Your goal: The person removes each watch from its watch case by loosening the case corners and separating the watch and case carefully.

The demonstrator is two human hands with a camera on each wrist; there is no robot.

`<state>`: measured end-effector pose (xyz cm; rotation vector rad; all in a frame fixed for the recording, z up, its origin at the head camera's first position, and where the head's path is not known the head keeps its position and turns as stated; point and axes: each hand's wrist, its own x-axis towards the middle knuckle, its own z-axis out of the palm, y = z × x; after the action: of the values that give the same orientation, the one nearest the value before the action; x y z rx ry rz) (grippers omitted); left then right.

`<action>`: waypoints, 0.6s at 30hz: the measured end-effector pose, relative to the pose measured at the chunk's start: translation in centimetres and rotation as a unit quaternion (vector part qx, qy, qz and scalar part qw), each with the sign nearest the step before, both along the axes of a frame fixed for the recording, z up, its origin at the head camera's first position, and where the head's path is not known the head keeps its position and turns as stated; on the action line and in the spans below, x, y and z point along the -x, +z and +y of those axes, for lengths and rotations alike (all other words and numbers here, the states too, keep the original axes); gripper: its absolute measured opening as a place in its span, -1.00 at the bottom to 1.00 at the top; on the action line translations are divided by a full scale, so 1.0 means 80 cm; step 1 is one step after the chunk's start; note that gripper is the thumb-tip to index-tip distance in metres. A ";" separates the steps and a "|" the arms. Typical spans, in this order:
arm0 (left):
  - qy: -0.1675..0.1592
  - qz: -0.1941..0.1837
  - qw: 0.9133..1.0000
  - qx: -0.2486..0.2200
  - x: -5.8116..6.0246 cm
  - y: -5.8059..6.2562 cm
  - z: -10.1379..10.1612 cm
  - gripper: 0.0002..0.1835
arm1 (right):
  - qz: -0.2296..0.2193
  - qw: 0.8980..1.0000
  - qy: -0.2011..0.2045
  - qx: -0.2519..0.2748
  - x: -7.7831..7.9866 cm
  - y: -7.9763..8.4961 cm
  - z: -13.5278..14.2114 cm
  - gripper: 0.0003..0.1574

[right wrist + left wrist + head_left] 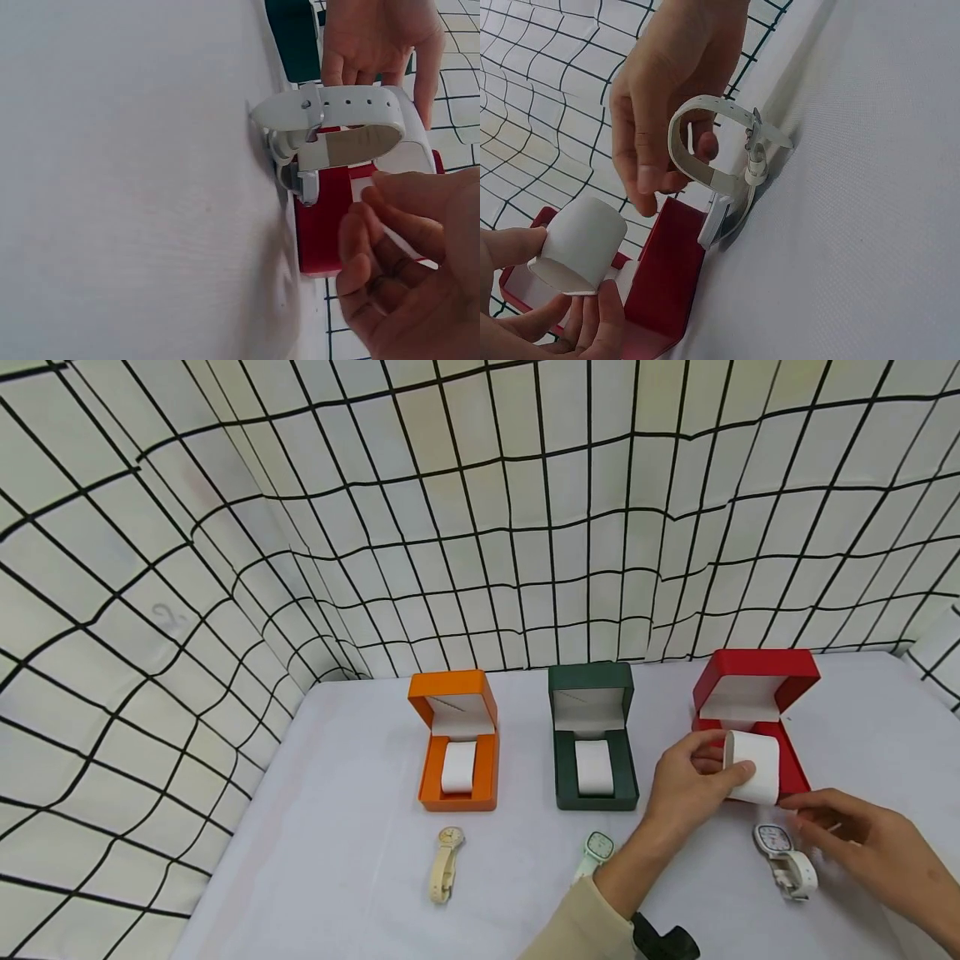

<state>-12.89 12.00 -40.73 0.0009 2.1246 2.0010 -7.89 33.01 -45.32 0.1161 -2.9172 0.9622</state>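
Observation:
My left hand (690, 785) grips a white watch cushion (759, 768) between thumb and fingers, held above the open red watch box (795, 760). In the left wrist view the cushion (585, 238) appears as a hollow curved sleeve. Just right of it, my right hand (870, 839) hovers with loosely bent fingers and nothing in them. Close to those fingers, a white watch (772, 838) lies on the table before the red box, its strap (364, 105) buckled into a loop. Part of the box's inside is hidden behind the cushion and left hand.
An orange box (459, 802) and a green box (596, 803) stand open at left and middle, each with a white cushion inside. A cream watch (444, 864) and a pale green watch (598, 846) lie before them. Black netting (525, 527) rises behind the white table (337, 827).

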 end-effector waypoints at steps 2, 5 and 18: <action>0.002 -0.002 1.000 0.000 0.000 0.000 0.002 -0.64 | 0.022 1.000 -0.009 0.004 0.003 0.004 0.000 -0.68; 0.006 -0.005 1.000 -0.001 -0.001 0.001 0.004 -0.62 | 0.063 0.998 -0.008 0.024 0.007 0.009 -0.002 -0.68; 0.025 0.002 1.000 -0.017 0.001 -0.001 0.010 -0.68 | 0.088 0.993 0.022 0.081 0.016 0.017 -0.021 -0.28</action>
<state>-12.95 12.77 -40.82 -0.0440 2.1119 2.0675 -9.16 31.36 -43.93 0.2431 -2.6769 1.1287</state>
